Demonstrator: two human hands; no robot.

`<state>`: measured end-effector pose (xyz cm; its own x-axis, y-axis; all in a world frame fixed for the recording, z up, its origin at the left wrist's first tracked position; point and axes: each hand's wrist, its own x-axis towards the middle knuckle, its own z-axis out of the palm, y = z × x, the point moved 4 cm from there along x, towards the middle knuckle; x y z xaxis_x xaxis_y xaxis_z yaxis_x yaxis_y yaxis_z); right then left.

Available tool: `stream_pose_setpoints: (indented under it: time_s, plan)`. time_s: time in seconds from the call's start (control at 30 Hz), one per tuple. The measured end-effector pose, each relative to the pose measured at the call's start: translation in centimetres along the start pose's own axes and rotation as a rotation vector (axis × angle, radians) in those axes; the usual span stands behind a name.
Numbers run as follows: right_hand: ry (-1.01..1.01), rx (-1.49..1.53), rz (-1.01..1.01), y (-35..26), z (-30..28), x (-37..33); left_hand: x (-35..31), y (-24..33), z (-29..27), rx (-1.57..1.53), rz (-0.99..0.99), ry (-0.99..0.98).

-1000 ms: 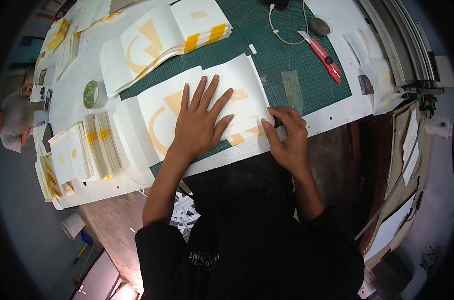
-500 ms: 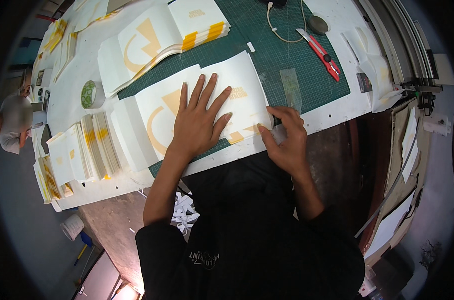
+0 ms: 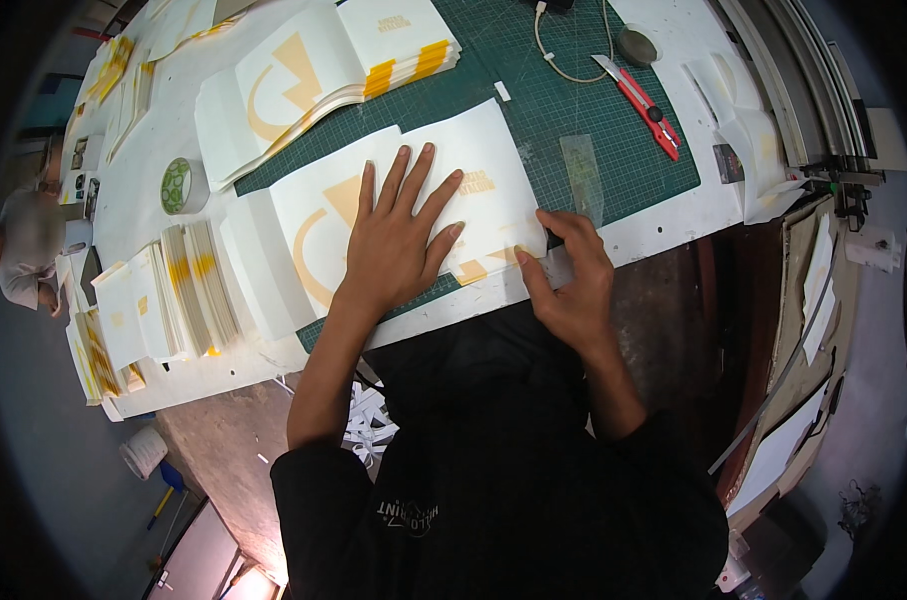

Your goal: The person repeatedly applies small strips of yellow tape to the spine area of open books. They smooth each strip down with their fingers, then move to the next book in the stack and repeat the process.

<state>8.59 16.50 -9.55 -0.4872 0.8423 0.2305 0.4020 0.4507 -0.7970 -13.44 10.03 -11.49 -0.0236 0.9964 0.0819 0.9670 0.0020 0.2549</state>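
White paper, a creased sheet (image 3: 496, 135) printed in pale orange, lay beneath the left hand (image 3: 396, 235), whose fingers were spread flat on it. At its right edge, the right hand's (image 3: 577, 275) thumb and forefinger stood apart; whether they pinched it could not be told. Below was a green cutting mat (image 3: 629, 185), bearing a red utility knife (image 3: 637, 98) farther right.

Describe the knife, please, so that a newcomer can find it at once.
On the white table, find the green mat. On its right part, beyond the right hand, lies the knife, beside a pale cable. Its red handle sets it apart from the cable and the round grey thing.
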Motion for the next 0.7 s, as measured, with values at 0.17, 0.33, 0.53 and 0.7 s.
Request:
stream_pose_setpoints:
  time_s: [0.17,0.33,0.53,0.7]
  plan:
    - [0.009,0.037,0.003,0.1,0.1,0.0,0.0,0.1,0.0,0.006,0.001,-0.001]
    - [-0.008,0.073,-0.005,0.4,0.1,0.4,0.0,0.0,0.0,0.003,0.004,0.007]
    - [-0.211,-0.180,-0.242,-0.8,0.0,1.4,0.0,0.0,-0.4,-0.025,0.014,-0.001]
    - [-0.327,-0.268,-0.404,0.6,1.0,1.4,-0.1,-0.1,-0.3,-0.018,0.026,0.010]
